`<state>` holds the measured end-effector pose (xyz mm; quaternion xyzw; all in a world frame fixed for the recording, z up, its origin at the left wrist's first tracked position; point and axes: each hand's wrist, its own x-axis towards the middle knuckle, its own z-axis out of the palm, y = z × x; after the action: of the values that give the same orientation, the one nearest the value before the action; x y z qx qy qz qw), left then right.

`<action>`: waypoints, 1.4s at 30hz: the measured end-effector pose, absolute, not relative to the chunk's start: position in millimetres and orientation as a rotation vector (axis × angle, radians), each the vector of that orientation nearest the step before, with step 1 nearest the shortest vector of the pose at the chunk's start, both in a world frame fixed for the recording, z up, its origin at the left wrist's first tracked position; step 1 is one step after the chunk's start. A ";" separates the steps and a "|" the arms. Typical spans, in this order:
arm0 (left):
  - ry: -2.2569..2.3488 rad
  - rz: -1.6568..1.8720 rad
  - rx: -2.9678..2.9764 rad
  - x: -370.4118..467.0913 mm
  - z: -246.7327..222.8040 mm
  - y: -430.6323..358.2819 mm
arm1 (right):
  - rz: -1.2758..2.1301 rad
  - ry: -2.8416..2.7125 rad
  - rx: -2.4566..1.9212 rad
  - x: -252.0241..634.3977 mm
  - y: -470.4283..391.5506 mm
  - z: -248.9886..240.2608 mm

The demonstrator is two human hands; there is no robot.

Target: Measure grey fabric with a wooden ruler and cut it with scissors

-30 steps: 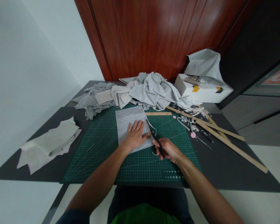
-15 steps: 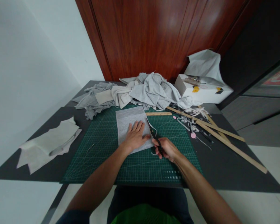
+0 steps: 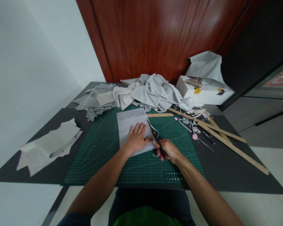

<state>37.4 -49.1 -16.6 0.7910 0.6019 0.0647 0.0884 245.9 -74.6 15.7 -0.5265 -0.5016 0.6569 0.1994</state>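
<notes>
A piece of grey fabric (image 3: 129,121) lies flat on the green cutting mat (image 3: 103,163). My left hand (image 3: 137,138) rests on it with the fingers spread. Black scissors (image 3: 158,142) are gripped in my right hand (image 3: 168,150), their blades along the fabric's right edge and pointing away from me. A thin pale strip (image 3: 157,131) curls off that edge beside the blades. Part of the scissor handles is hidden by my fingers.
Crumpled grey and cream cloth (image 3: 146,91) is heaped along the back. Pale cut fabric (image 3: 52,144) lies at the left. A short ruler (image 3: 160,115), wooden strips (image 3: 233,150), scraps and a white box (image 3: 205,92) are at the right and back.
The scissor blades look more closed than half a second ago, with the handles drawn together. My left hand and the fabric stay in place.
</notes>
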 end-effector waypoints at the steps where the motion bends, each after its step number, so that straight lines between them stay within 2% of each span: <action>1: 1.792 0.184 2.350 37.7 -15.7 -49.4 | 1.841 -1.405 -1.466 245.9 -74.1 15.4; 29: 1.789 0.165 2.338 39.5 -7.4 -54.4 | 1.802 -1.488 -1.490 243.4 -60.9 13.1; 42: 1.809 0.045 2.322 42.1 2.5 -57.0 | 1.741 -1.540 -1.544 237.1 -57.3 24.9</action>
<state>42.1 -57.0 2.5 0.7850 0.6114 0.0151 0.0987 237.1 -57.3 24.9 -0.5448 -0.5434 0.6144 0.1744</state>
